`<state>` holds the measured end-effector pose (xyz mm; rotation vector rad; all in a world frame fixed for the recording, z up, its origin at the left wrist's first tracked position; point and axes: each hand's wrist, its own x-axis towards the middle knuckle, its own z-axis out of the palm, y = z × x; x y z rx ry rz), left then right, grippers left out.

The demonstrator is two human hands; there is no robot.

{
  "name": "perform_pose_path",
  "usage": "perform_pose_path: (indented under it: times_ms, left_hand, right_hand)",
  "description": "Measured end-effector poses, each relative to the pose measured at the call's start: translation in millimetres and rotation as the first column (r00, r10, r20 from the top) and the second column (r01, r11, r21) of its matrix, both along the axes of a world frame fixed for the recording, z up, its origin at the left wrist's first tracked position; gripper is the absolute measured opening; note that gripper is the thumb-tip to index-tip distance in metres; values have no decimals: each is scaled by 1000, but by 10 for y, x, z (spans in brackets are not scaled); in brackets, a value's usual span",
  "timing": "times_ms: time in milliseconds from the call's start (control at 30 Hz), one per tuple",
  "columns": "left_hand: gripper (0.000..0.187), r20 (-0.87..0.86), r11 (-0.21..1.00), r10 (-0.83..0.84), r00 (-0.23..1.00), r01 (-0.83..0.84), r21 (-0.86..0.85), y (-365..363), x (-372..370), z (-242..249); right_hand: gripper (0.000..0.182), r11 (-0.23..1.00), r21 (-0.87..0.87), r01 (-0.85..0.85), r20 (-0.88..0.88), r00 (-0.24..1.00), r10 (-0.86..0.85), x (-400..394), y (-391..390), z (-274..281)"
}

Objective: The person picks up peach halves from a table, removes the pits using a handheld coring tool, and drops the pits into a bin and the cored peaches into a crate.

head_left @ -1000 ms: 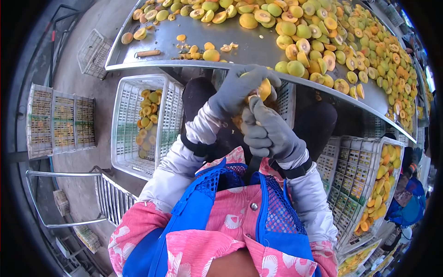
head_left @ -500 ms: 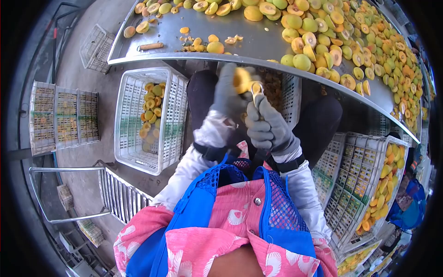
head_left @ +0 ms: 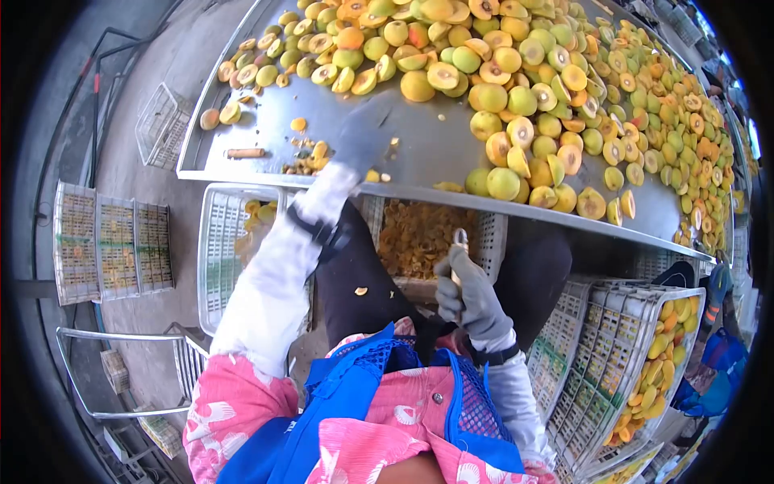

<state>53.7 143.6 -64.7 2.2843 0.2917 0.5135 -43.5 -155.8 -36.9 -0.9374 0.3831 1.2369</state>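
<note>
My right hand (head_left: 474, 300), in a grey glove, is closed around a pitting tool (head_left: 460, 237) whose metal loop points up. It hangs in front of a white crate (head_left: 493, 242) with pulpy orange scraps (head_left: 423, 234) inside. My left hand (head_left: 364, 137), also gloved, reaches over the metal table (head_left: 439, 165). Motion smears its fingers, and I cannot make out anything in them. Nearest to it are small fruit scraps (head_left: 310, 157) and the pile of halved yellow-green peaches (head_left: 387, 68).
On the table's left lies a short wooden handle (head_left: 245, 153). A white crate (head_left: 211, 266) holding peach halves stands left of my legs. Full crates (head_left: 621, 355) rise at the right, stacked crates (head_left: 113, 242) at the far left. A metal-framed chair (head_left: 121, 333) is at the lower left.
My left hand has gone from beside the tool, where it held a peach half, up over the table. My right hand has dropped lower with the tool. The view has tilted toward the table.
</note>
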Motion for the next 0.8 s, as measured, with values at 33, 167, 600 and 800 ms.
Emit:
perform_pose_path:
  times_ms: [33, 167, 600, 800]
  left_hand:
    - [56, -7, 966, -33, 999, 34, 256, 12, 345, -118]
    - [64, -380, 887, 76, 922, 112, 448, -282, 973, 47]
    - [56, 238, 230, -513, 825, 399, -887, -485, -645, 192]
    - [53, 42, 478, -352, 935, 219, -850, -1117, -1066, 606]
  right_hand:
    - [46, 995, -83, 50, 28, 998, -48, 26, -33, 58]
    - [45, 977, -176, 121, 58, 992, -112, 143, -156, 82]
    - [27, 989, -114, 94, 719, 695, 17, 192, 307, 244]
    - [28, 949, -268, 167, 786, 608, 115, -15, 330, 367]
